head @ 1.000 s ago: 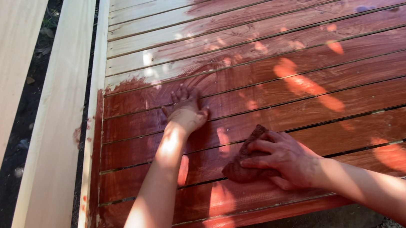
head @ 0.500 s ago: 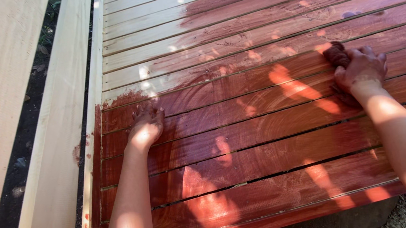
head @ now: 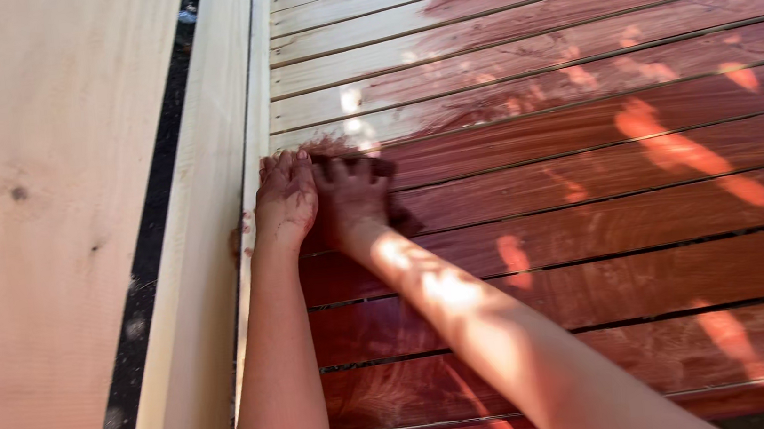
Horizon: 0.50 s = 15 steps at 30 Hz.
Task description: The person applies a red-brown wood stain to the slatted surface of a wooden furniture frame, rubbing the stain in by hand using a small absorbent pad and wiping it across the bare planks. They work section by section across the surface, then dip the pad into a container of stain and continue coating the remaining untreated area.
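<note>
Since 0.5 s ago, the right hand (head: 354,197), gripping the dark stain-soaked rag (head: 375,170), moved to the slatted wooden panel (head: 591,221)'s left edge beside the flat, open-fingered left hand (head: 285,196), extending stain coverage there.

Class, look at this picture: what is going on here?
A person is rubbing reddish-brown stain into a slatted wooden panel. The right hand presses a dark rag onto a slat near the panel's left edge, and the left hand rests flat beside it. The near slats are stained; the far left slats are bare.
</note>
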Each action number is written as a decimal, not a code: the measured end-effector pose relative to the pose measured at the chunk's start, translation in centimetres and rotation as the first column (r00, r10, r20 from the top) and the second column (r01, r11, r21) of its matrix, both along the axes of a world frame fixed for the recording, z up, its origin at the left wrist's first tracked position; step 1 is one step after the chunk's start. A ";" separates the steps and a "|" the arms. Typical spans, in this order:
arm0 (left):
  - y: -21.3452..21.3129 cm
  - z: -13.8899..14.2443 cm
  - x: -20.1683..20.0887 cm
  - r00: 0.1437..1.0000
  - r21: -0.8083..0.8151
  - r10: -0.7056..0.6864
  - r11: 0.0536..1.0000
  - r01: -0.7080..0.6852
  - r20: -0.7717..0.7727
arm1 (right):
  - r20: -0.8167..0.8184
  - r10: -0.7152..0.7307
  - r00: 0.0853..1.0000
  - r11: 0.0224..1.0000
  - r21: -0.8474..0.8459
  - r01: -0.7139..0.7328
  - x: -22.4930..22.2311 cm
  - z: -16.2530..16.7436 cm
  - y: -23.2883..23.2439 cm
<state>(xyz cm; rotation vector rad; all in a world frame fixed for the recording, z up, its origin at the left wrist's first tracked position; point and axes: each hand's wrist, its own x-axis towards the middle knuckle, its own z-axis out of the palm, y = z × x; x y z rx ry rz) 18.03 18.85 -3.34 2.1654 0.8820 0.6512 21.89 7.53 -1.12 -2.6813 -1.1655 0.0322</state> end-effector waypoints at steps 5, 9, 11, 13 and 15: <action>0.1 2.8 -2.6 0.995 -0.123 0.089 0.989 -0.084 0.039 | -0.099 0.198 0.975 0.979 0.076 -0.191 -2.5 1.0 4.0; -0.5 1.2 -0.9 0.999 -0.067 0.040 0.997 -0.038 0.021 | -0.114 0.167 0.979 0.986 0.035 -0.164 -0.4 1.3 2.7; -1.3 -0.6 0.8 1.000 0.029 0.014 0.999 -0.014 0.021 | -0.129 0.129 0.983 0.991 0.036 -0.125 0.9 1.3 1.1; -2.6 -1.9 2.6 0.999 0.162 -0.020 0.987 0.013 0.038 | -0.174 0.085 0.981 0.996 0.040 -0.079 3.2 1.2 -2.2; -3.8 -2.4 3.8 0.996 0.310 -0.057 0.950 0.031 0.075 | -0.138 0.011 0.990 0.999 0.033 -0.006 6.1 1.0 -6.6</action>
